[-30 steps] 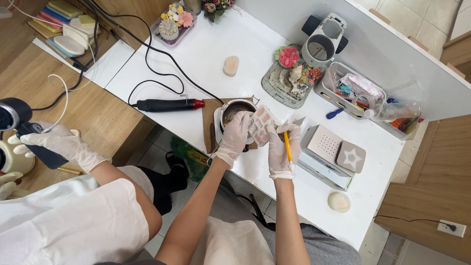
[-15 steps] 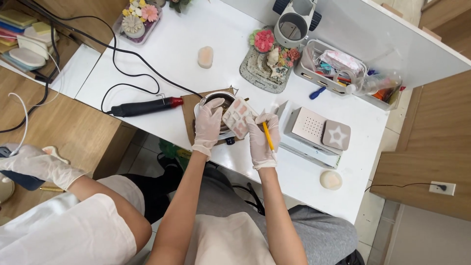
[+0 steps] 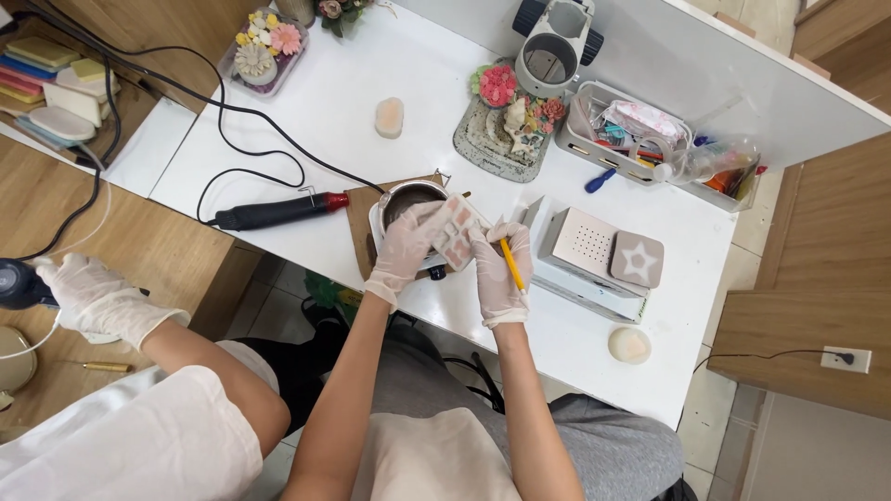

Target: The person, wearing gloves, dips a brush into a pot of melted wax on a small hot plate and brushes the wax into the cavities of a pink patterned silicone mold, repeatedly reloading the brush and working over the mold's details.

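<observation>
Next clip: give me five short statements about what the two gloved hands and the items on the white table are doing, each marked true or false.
1. The left hand holds a small mould with pinkish cavities. True.
2. The right hand holds a blue screwdriver. False: it holds a yellow stick-like tool; a blue-handled tool lies on the white table.
3. The mould is held above a small round pot. True.
4. The black and red corded tool is in the left hand. False: it lies on the table, apart from both hands.
5. A star shape shows on the grey block to the right of the hands. True.
</observation>
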